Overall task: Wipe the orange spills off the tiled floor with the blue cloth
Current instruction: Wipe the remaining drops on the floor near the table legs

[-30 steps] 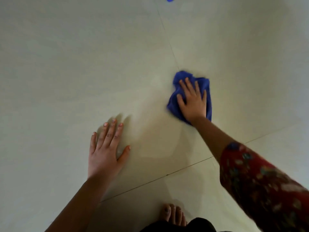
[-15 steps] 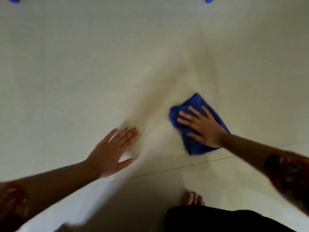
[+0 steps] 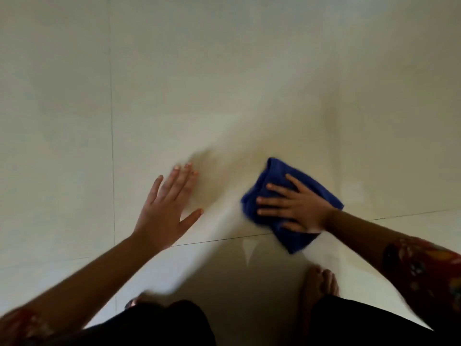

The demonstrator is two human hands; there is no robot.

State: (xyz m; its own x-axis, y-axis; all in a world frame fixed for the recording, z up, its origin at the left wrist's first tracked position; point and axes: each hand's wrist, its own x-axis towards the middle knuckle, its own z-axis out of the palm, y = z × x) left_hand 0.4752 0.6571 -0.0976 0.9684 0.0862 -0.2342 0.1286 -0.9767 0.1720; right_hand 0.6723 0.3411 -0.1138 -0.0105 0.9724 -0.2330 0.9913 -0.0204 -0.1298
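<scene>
Right hand (image 3: 299, 208), fingers spread, presses blue cloth (image 3: 277, 171) on tiled floor (image 3: 224, 83); left hand (image 3: 164, 211) spread flat beside it

The blue cloth (image 3: 277, 172) — under the right hand (image 3: 299, 208) — has slid back onto the near grout line (image 3: 219, 239).

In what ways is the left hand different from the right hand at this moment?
The left hand appears to rest on the bare tiled floor; the right hand presses on the blue cloth. The left hand's fingers point forward; the right hand's fingers point toward the left hand. Both are open, fingers straight.
</scene>
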